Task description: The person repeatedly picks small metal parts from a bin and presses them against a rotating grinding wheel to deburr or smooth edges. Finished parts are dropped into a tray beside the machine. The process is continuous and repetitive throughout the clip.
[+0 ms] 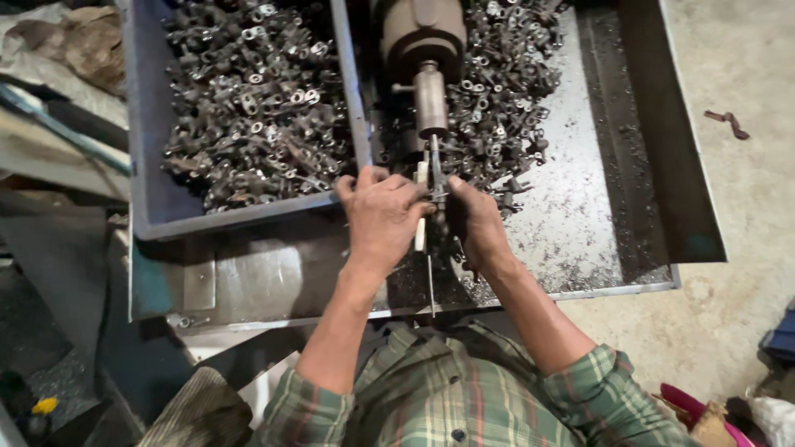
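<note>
My left hand [383,217] and my right hand [478,225] meet below the spindle of a small metal machine [424,58]. The left hand's fingers are closed around a pale handle [421,230] beside the thin tool [436,170] under the spindle. My right hand pinches a small dark metal part against that tool; the part is mostly hidden by the fingers. To the left, a grey bin [149,157] holds a heap of small metal fittings [248,99]. Another heap of fittings [505,91] lies on the metal tray [580,207] to the right of the machine.
Metal shavings are scattered over the tray's floor and its dark raised right wall [662,141]. A concrete floor [745,190] with a small rusty scrap [729,122] lies to the right. Crumpled sacking and boards sit at the far left.
</note>
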Demonstrator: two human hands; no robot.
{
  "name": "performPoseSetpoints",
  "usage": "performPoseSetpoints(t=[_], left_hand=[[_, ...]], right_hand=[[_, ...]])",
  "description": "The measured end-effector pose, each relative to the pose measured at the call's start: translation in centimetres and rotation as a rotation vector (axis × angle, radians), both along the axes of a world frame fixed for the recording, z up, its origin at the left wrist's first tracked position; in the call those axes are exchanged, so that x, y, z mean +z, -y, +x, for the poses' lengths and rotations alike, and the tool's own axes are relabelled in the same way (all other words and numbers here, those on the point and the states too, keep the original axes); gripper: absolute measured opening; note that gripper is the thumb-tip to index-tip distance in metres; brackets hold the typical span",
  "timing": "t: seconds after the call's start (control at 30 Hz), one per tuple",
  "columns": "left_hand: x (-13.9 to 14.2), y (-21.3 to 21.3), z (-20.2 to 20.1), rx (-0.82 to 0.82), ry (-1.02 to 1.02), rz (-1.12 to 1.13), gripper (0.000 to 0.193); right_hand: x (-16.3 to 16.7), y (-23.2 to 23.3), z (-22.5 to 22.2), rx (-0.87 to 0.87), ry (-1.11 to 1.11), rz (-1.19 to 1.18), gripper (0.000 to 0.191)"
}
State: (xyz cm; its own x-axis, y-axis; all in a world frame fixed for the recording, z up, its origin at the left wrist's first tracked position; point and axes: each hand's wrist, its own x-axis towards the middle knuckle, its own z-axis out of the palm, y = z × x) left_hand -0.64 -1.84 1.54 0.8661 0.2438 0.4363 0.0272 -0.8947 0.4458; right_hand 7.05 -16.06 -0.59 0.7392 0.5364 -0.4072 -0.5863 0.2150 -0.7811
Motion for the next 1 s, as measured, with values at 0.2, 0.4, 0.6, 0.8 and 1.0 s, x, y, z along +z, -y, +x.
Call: performPoseSetpoints(t=[0.2,0.4,0.6,0.8,1.0], left_hand=[[-0.2,0.1,0.0,-0.006,-0.028,0.037,0.017],[0.0,0.0,-0.1,-0.032,-0.038,0.058,0.016],[1.1,-1.4,-1.2,-0.22,-0.146,-0.001,0.014],[0.0,-3.3,-2.2,-0.125,0.193,-1.096,0.02],[-0.4,-3.0,-2.2,-0.06,0.271,-1.096,0.03]], right_hand=[[-0.1,1.0,1.0,0.061,0.215,-0.259,0.039],[-1.0,1.8,1.0,0.111,0.37,-0.384,0.04],[-3.0,4.4,-0.2,0.261,0.459,-0.407,0.046],[-3.5,8.9,-0.1,0.178,0.694,-0.667,0.038],[-2.9,8.8,3.2,0.194,1.198,-0.967,0.034]])
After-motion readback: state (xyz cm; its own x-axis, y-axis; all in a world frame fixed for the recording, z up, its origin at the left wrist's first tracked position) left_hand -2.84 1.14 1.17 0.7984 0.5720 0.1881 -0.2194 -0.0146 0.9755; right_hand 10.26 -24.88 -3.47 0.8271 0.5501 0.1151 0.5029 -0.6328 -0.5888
